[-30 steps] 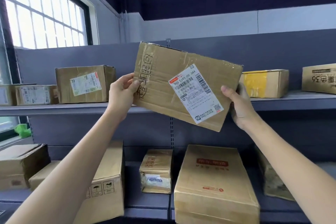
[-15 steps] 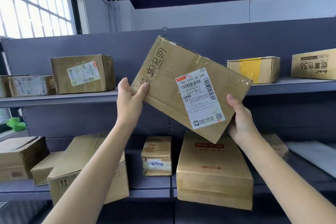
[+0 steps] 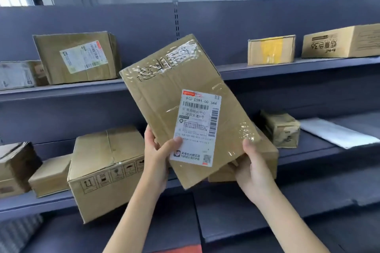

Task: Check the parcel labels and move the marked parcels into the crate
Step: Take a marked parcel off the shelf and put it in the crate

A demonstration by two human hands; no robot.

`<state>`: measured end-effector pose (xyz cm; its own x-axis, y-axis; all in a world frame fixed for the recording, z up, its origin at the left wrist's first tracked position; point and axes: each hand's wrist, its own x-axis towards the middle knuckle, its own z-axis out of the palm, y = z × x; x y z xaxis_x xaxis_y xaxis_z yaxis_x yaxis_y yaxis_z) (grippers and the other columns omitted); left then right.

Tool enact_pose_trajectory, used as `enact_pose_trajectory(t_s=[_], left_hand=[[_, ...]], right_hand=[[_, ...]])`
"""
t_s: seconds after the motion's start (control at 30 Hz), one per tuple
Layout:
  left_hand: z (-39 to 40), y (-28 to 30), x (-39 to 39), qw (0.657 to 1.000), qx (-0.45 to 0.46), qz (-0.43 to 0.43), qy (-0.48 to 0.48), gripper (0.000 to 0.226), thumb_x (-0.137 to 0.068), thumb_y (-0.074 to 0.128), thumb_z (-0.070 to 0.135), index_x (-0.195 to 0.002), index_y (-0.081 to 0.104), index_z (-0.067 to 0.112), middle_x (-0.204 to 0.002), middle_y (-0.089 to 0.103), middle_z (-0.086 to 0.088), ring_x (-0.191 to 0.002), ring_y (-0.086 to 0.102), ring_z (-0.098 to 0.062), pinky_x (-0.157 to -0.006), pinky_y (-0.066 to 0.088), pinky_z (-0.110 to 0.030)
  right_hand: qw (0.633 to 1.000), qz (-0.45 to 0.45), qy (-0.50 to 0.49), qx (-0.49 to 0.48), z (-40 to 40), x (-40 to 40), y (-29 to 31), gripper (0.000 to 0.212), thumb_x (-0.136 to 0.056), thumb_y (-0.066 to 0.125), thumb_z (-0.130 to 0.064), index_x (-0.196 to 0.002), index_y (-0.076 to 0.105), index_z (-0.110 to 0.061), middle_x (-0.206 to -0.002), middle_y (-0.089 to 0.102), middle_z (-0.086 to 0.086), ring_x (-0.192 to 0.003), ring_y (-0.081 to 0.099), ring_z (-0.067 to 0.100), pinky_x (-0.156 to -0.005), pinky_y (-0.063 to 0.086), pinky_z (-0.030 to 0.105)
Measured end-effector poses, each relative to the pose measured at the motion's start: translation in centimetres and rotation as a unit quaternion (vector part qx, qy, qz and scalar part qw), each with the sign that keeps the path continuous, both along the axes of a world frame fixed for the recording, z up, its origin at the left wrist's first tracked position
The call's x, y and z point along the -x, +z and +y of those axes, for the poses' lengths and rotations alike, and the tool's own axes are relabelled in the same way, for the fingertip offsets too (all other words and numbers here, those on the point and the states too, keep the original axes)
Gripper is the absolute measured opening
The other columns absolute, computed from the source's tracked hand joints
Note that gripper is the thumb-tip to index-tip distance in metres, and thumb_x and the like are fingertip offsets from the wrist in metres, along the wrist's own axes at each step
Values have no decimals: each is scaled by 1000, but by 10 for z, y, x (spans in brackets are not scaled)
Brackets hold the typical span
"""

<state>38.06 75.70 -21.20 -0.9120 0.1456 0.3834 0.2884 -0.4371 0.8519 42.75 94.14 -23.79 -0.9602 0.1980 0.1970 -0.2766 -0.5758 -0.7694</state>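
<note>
I hold a flat brown cardboard parcel (image 3: pixel 164 92) up in front of the shelves, tilted with its long side nearly upright. A white shipping label (image 3: pixel 197 127) with barcodes faces me, and black handwritten characters run under glossy tape near the parcel's top edge. My left hand (image 3: pixel 157 158) grips the lower left edge, thumb resting on the label's bottom corner. My right hand (image 3: pixel 251 168) grips the lower right corner from underneath. No crate is identifiable; only a red strip (image 3: pixel 181 249) shows at the bottom edge.
Grey shelving (image 3: pixel 287 65) carries other parcels: a labelled box (image 3: pixel 78 57) and a smaller one (image 3: pixel 16 75) upper left, a yellow-taped box (image 3: pixel 271 49) and a printed carton (image 3: pixel 341 41) upper right. On the lower shelf sit a large carton (image 3: pixel 104 170), a small box (image 3: pixel 279 127) and a white mailer (image 3: pixel 337 133).
The parcel has come down and turned clockwise, so the label now reads upright. Both hands shifted from its sides to its lower edge. My view dropped toward the lower shelves.
</note>
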Motion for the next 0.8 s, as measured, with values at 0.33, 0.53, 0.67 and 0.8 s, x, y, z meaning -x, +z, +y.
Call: enact_pose_trajectory(t_s=[0.33, 0.53, 0.67, 0.8], left_hand=[[-7, -44, -19, 990, 107, -76, -58, 79, -47, 74, 20, -123, 52, 19, -106, 68, -13, -88, 68, -31, -65, 55, -36], [23, -112, -28, 977, 94, -187, -49, 57, -57, 73, 22, -113, 60, 17, -98, 72, -10, -87, 69, -27, -75, 55, -41], [50, -168, -40, 945, 129, -299, -40, 35, -83, 64, 22, -116, 57, 11, -95, 72, -8, -83, 69, -23, -70, 55, -38], [68, -226, -59, 908, 169, -384, -10, 22, -88, 59, 19, -109, 60, 13, -86, 73, -5, -73, 70, -19, -61, 53, -32]], right_hand=[[967, -134, 99, -191, 33, -26, -42, 76, -51, 82, -31, -120, 52, -23, -96, 73, -4, -87, 69, 13, -71, 57, 28], [964, -219, 103, -111, 59, -42, -113, 47, -70, 72, -27, -114, 55, -34, -94, 73, -8, -93, 66, 13, -68, 54, 32], [947, -284, 107, -104, 85, -49, -164, 51, -69, 71, -25, -117, 55, -29, -108, 69, 0, -98, 64, 17, -70, 52, 32], [924, -349, 110, -111, 107, -62, -219, 56, -62, 71, -19, -115, 55, -33, -100, 72, -5, -89, 68, 14, -63, 54, 29]])
